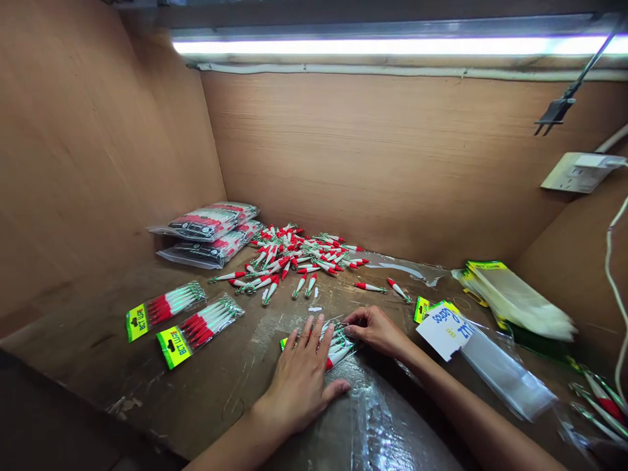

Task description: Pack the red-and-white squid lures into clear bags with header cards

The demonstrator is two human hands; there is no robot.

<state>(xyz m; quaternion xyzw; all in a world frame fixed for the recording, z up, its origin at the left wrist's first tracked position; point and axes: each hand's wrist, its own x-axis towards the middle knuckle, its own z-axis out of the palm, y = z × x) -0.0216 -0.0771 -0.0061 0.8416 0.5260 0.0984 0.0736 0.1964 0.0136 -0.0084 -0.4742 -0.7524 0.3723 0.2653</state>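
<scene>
we're in what looks like a packing workshop, brown wood-panel walls (373, 157), bright white tube light (392, 47) glaring overhead, white plastic wall socket (569, 176), scuffed brown worktop (196, 399), loose red-and-white spindle-shaped lures (289, 247) heaped up, clear plastic sleeves (524, 294) with yellow-green headers stacked right

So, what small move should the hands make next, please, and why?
Probably smooth the right end of the packet of lures with the right hand, because that hand is at this end, while the left hand lies flat across the packet and could steady it. Whether the end is sealed, I cannot tell.
</scene>
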